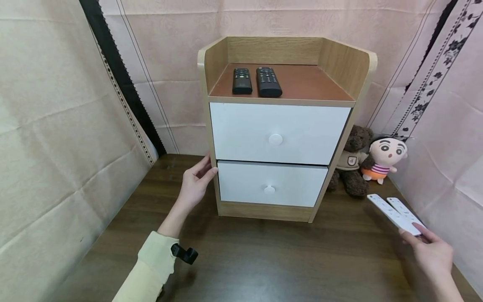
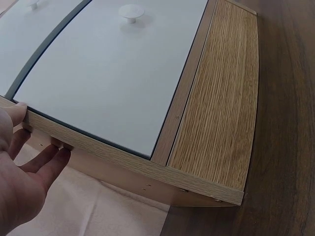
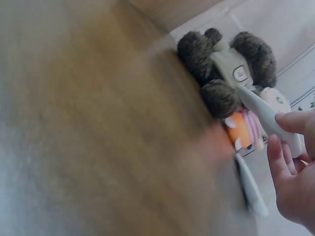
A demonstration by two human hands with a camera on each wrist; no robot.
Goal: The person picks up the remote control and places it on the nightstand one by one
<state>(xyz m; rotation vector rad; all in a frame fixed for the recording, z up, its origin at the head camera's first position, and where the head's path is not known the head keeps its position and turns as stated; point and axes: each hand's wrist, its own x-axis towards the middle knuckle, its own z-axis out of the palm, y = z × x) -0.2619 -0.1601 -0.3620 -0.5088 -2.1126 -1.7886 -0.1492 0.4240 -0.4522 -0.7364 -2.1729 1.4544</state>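
My left hand (image 1: 194,184) rests against the left side of a small two-drawer cabinet (image 1: 264,212). In the left wrist view, its thumb lies at the front edge and its fingertips touch the side panel. Both white drawers, an upper (image 1: 241,130) and a lower (image 1: 241,180), are closed. At the right, my right hand (image 1: 434,251) pinches a white remote control (image 3: 268,115) at one end between thumb and fingers. A second white remote control (image 3: 252,189) lies on the table by the wall, apart from the held one.
Two black remote controls, one smaller (image 1: 242,82) and one larger (image 1: 268,82), lie on the brown cabinet top (image 1: 302,82). Beside the cabinet's right side sit a brown teddy bear (image 1: 354,180) and a cartoon doll (image 1: 386,153). Pale cloth (image 1: 56,126) borders the wooden table (image 1: 264,260).
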